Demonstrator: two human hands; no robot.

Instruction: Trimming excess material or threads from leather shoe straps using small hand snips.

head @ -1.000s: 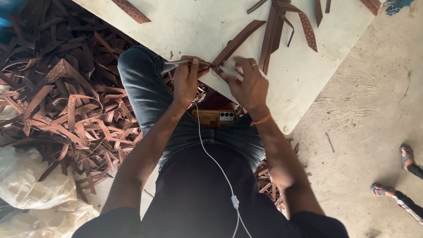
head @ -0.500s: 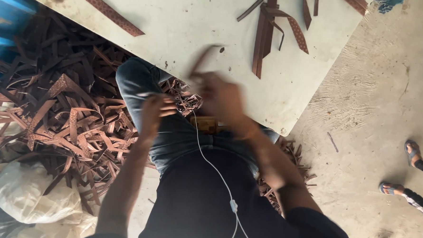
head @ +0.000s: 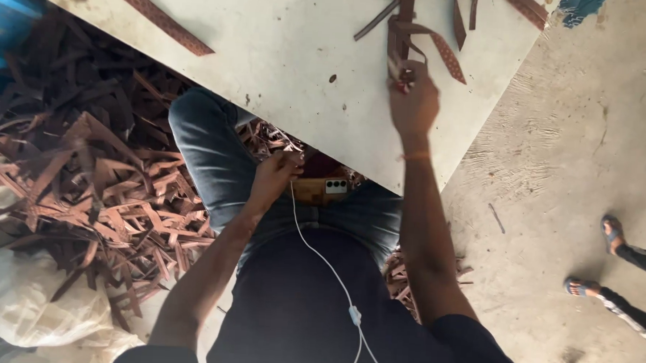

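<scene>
So the right hand [head: 414, 98] is stretched out over the pale board [head: 292, 64] and its fingers are pinched shut on a bunch of brown leather strips [head: 406, 33] lying near the board's far edge, a few of them fanning out to the right. The left hand [head: 272, 176] sits back in the lap, just under the board's near edge, fingers curled in toward the small scraps there, but I can't tell if it's actually gripping anything. A phone [head: 322, 190] rests on the lap right beside it, with a white cable [head: 326, 269] running down. Huge heap of brown offcuts [head: 98, 186] on the left, a white sack [head: 34, 303] below it, and someone's sandalled feet [head: 595, 259] over on the concrete floor [head: 571, 141]
</scene>
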